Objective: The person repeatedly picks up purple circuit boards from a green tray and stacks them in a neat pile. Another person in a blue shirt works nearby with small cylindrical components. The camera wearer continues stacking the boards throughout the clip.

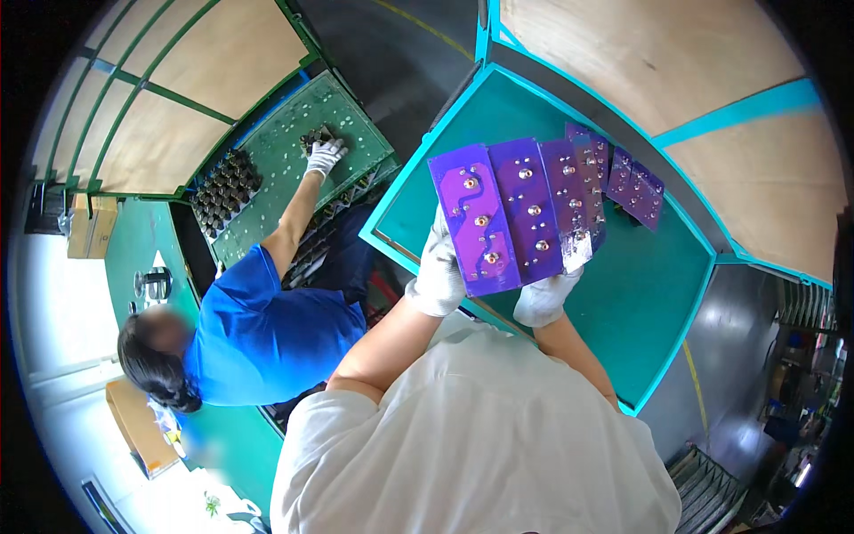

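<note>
Several purple panels studded with round brass-coloured fittings fan out side by side above the bench. They look like circuit boards, though I cannot be sure. My left hand, in a white glove, grips the left edge of the nearest panel, its fingers partly hidden behind it. My right hand, also white-gloved, is closed at the lower right edge of the panels, with fingertips showing beside a shiny patch. More purple panels of the same kind lie farther right on the bench.
The panels are above a green bench with a turquoise frame and wooden boards behind. At left, a co-worker in a blue shirt reaches with a gloved hand to dark parts on a green table. Many more dark parts stand there.
</note>
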`<state>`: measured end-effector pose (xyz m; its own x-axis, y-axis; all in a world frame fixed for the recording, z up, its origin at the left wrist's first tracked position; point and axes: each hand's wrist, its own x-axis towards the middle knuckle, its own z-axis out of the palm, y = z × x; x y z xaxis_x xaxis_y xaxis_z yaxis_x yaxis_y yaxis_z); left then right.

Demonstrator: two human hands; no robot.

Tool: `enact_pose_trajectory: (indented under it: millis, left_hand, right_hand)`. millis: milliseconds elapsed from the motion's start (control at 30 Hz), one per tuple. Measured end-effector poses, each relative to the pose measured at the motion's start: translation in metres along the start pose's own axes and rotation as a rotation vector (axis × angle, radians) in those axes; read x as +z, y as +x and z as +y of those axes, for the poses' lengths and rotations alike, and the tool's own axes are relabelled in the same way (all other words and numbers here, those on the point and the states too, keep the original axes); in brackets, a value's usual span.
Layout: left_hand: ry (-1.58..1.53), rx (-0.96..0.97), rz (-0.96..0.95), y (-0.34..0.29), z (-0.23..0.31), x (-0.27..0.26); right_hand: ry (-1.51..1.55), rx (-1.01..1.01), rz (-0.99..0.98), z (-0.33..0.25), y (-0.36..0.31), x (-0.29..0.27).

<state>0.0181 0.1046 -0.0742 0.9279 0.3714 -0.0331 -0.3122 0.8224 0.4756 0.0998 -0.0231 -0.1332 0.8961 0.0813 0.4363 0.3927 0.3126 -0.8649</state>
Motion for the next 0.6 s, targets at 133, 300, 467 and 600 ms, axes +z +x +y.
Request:
enact_pose_trajectory:
  millis: [133,300,467,600]
  left_hand:
    - [-0.138,-0.052,0.089,-0.013,-0.018,-0.002]
    - [-0.209,-0.077,0.021,-0.026,-0.024,0.004]
    - [-0.285,-0.047,-0.045,-0.031,-0.027,-0.001]
    - [-0.244,0.028,-0.047,-0.032,-0.028,0.01]
  right_hand:
    - [-0.13,-0.213,-0.057,-0.009,0.001,-0.022]
    - [-0.363,-0.412,-0.051,-0.04,0.014,-0.028]
    - [-0.524,-0.564,-0.099,-0.063,0.027,-0.031]
    - [-0.584,-0.596,-0.147,-0.066,0.03,-0.03]
